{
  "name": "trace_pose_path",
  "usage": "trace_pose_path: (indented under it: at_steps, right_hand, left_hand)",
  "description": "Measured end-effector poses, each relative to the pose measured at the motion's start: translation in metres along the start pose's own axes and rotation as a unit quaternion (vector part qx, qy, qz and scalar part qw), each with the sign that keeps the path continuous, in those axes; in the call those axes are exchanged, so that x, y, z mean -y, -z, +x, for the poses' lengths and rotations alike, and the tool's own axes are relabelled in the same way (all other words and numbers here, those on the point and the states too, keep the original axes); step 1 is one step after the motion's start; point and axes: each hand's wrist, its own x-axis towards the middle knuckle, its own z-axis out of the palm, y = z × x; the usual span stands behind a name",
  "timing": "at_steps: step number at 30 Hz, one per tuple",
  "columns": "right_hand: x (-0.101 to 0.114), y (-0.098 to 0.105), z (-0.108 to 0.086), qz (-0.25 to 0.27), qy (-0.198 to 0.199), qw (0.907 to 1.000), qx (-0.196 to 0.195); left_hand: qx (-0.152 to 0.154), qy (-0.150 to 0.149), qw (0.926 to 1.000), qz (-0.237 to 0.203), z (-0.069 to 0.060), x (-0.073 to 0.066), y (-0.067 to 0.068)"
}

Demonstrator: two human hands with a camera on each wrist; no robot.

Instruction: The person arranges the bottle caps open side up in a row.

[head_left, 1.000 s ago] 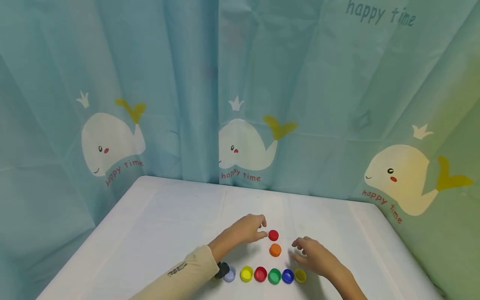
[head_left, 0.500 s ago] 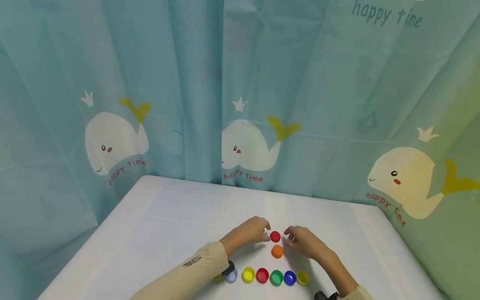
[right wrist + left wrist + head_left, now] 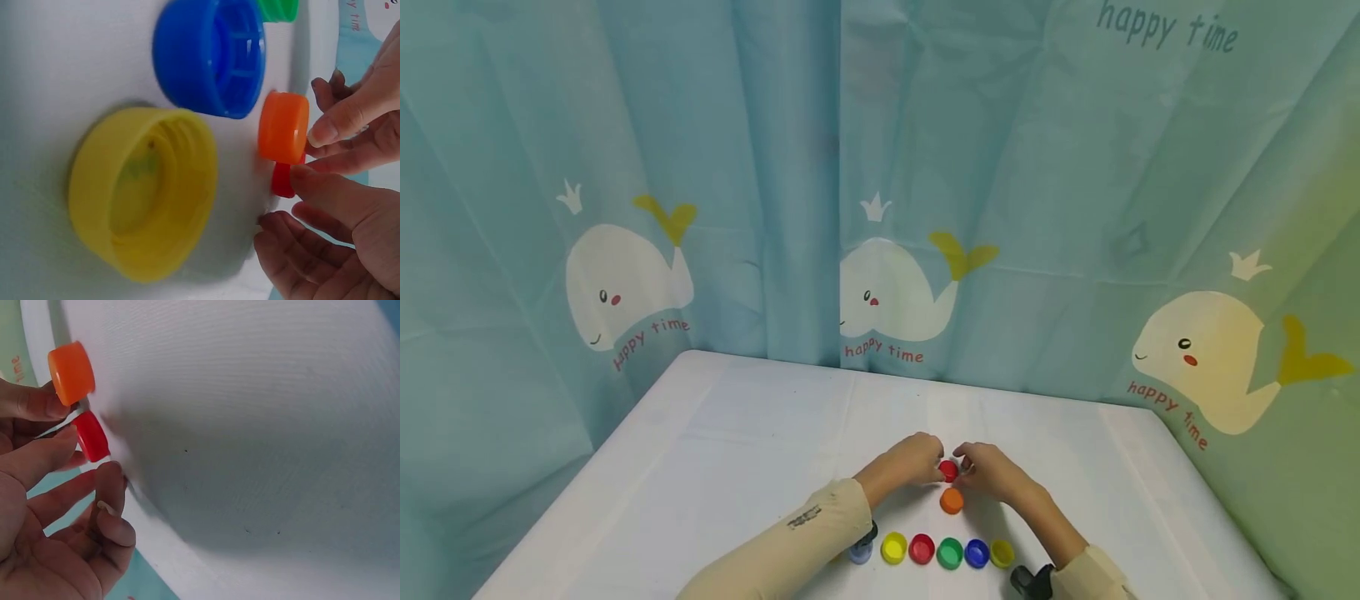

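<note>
A red bottle cap (image 3: 949,471) lies on the white table between both hands, with an orange bottle cap (image 3: 951,501) just nearer the person. My left hand (image 3: 917,458) comes from the left and pinches the red cap's edge, the thumb (image 3: 62,445) on one side and the forefinger tip at the other. From the right, my right hand (image 3: 992,471) reaches in with fingers bent. Its thumb (image 3: 306,178) overlaps the red cap in the right wrist view, while its other fingertips show apart from the cap. The orange cap appears free of both hands.
A row of caps, open side up, lies nearer the person: pale purple (image 3: 861,552), yellow (image 3: 894,548), red (image 3: 922,549), green (image 3: 950,553), blue (image 3: 977,553), and a darker yellow (image 3: 1002,553). Behind the table (image 3: 737,450) hangs a blue curtain (image 3: 790,208) with whales.
The right hand has moved left and away from the person to the red cap. The left hand has moved slightly right, up against that cap. The other caps stay put.
</note>
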Motion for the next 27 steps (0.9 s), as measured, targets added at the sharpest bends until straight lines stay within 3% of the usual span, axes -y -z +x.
trace_pose_path:
  at_steps: [6, 10, 18, 24, 27]
  right_hand:
    - [0.0019, 0.0001, 0.0038, -0.008, -0.012, 0.9999, 0.001]
    - [0.0030, 0.0001, 0.0064, -0.016, -0.002, 0.9999, 0.001]
    - [0.0034, -0.0023, 0.0074, -0.012, -0.007, 0.9998, 0.014]
    - [0.0022, -0.0042, 0.0065, -0.011, 0.014, 0.9998, 0.010]
    - [0.0019, -0.0046, 0.0069, -0.008, 0.027, 0.9996, 0.006]
  left_hand:
    - [0.002, -0.016, 0.9996, 0.025, -0.0002, 0.0005, 0.0000]
    - [0.005, -0.010, 0.9995, 0.031, -0.0012, -0.0001, 0.0011]
    - [0.008, -0.003, 0.9999, 0.011, -0.0014, 0.0012, -0.0014]
    - [0.013, 0.009, 0.9999, -0.004, -0.0037, 0.0002, -0.0021]
    - [0.008, -0.003, 1.0000, -0.003, -0.0039, 0.0022, -0.0013]
